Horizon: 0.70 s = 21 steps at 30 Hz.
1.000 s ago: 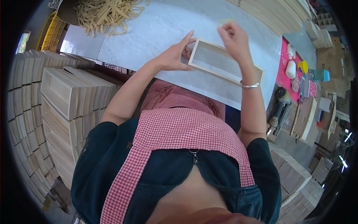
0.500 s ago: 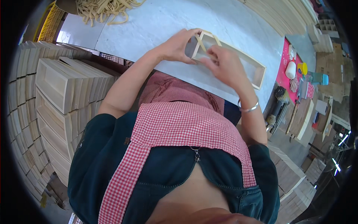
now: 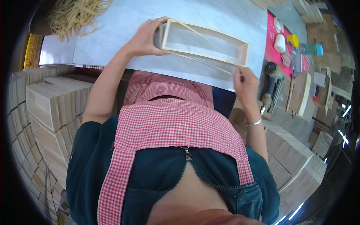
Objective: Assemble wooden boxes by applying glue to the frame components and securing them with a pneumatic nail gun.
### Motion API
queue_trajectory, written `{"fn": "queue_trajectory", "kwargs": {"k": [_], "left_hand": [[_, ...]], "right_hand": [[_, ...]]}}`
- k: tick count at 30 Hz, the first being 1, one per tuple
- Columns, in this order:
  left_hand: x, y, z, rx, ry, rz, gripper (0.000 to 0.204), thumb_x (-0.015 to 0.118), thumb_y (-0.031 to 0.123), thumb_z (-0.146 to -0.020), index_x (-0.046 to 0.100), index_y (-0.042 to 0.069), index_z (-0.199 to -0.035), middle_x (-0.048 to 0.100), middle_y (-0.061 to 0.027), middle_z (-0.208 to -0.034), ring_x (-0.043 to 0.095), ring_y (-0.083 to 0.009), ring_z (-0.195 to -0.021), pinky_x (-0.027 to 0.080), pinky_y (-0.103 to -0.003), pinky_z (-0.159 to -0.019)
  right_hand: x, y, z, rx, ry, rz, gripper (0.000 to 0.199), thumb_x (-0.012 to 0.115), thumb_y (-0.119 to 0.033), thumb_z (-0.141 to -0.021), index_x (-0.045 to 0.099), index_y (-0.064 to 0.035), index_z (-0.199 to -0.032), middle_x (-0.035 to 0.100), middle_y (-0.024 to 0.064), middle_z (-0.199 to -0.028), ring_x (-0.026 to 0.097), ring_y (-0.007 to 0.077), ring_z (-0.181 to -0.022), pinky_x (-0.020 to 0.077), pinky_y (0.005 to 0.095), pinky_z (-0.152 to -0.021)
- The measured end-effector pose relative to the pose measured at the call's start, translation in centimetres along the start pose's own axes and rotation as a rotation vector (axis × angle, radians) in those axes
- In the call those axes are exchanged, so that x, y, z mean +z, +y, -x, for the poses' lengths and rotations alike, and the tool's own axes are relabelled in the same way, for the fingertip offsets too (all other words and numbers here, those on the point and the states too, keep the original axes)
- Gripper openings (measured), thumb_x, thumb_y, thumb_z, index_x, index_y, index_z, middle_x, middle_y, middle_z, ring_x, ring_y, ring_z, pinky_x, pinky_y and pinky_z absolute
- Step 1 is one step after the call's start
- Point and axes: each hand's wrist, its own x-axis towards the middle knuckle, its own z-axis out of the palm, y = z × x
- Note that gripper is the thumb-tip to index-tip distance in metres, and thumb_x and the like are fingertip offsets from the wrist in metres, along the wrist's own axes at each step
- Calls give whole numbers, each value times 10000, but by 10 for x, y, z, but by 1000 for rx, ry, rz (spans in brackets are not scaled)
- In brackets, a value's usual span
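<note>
A long, shallow wooden box (image 3: 210, 56) of pale wood lies on the light table, slanting down to the right. My left hand (image 3: 144, 38) grips its left end, thumb at the near corner and fingers at the far one. A beige elastic band (image 3: 202, 62) runs from that end in two strands. One strand crosses the box's inside; the other stretches along the near side to my right hand (image 3: 246, 84). Pinched fingers of my right hand hold the band beside the box's near right corner. A heap of similar bands (image 3: 77, 17) lies at the far left.
Stacked wooden boxes (image 3: 56, 101) stand left of the table, with more stacked wood (image 3: 288, 153) at the right. A yellow basket (image 3: 33, 50) is at the far left. Right of the box are a white bottle (image 3: 279, 43), a yellow-topped jar (image 3: 293, 40) and a dark tool (image 3: 270, 82).
My right hand has moved from over the box's left part to its near right corner, pulling the band out long. My left hand keeps hold of the left end. The whole view has shifted.
</note>
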Motion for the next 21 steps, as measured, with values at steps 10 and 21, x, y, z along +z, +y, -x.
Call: {"fn": "queue_trajectory", "kwargs": {"k": [10, 21], "left_hand": [[5, 5, -6, -85, -42, 83, 1059, 925, 247, -547, 434, 112, -1476, 585, -100, -1257, 554, -265, -1056, 383, -388, -1060], [4, 2, -7, -94, -53, 71, 1067, 926, 250, -540, 432, 113, -1476, 576, -107, -1261, 551, -273, -1069, 395, -387, -1055]], "right_hand": [[-35, 84, -33, 150, -272, -154, 706, 640, 51, -838, 415, -30, -1503, 564, 132, -1285, 500, 119, -708, 478, 239, -658], [-28, 97, -55, 181, -354, -215, 665, 573, 88, -844, 439, -51, -1480, 571, 135, -1267, 549, 152, -758, 494, 246, -718]]}}
